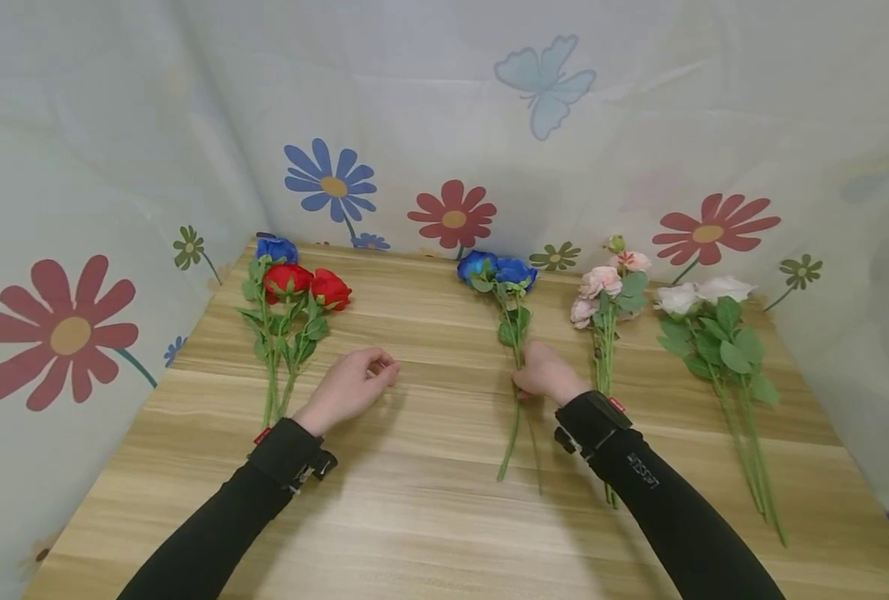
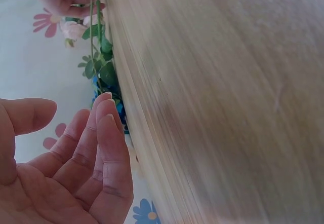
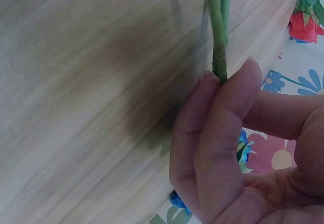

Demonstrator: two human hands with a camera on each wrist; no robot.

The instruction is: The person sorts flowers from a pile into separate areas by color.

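Observation:
My right hand (image 1: 551,373) pinches the green stems (image 3: 216,26) of the blue artificial roses (image 1: 515,273) between thumb and fingers, partway down. Their two blooms lie toward the back edge of the wooden table, and the stem ends point toward me. In the right wrist view the fingertips curl around the stems close over the wood. Held over the table to the left, my left hand (image 1: 350,385) has nothing in it; its fingers (image 2: 114,153) are loosely bent, thumb apart. It is nearest the red roses (image 1: 288,282), whose lower stems pass behind that wrist.
Behind the red roses lies another blue rose (image 1: 277,249). Right of my right hand are pink roses (image 1: 601,282), their stems partly hidden by my wrist, then white roses (image 1: 725,289) at the far right. A flower-printed cloth (image 1: 414,108) hangs behind the wooden table (image 1: 414,517).

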